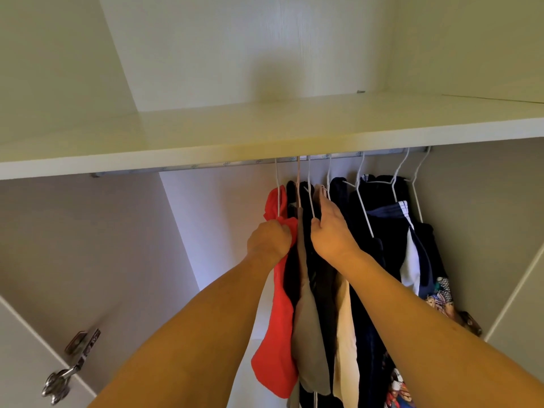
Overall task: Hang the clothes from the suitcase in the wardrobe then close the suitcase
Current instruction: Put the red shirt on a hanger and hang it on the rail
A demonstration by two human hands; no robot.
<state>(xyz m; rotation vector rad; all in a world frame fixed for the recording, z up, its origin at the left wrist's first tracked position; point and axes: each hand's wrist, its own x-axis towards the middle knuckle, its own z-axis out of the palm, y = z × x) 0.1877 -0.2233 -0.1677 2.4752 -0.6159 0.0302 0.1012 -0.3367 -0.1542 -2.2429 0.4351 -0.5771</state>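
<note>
The left hand [269, 240] bunched soft red cloth [276, 304] in a tight grip, while the right hand [331, 231], fingers straight, pressed dark hanging garments [374, 219] beside thin white wire hangers [363, 207].

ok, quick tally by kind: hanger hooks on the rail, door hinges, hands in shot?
Hanger hooks on the rail: 7
Door hinges: 2
Hands: 2 (left hand gripping the red garment, right hand)
Total: 11
</note>
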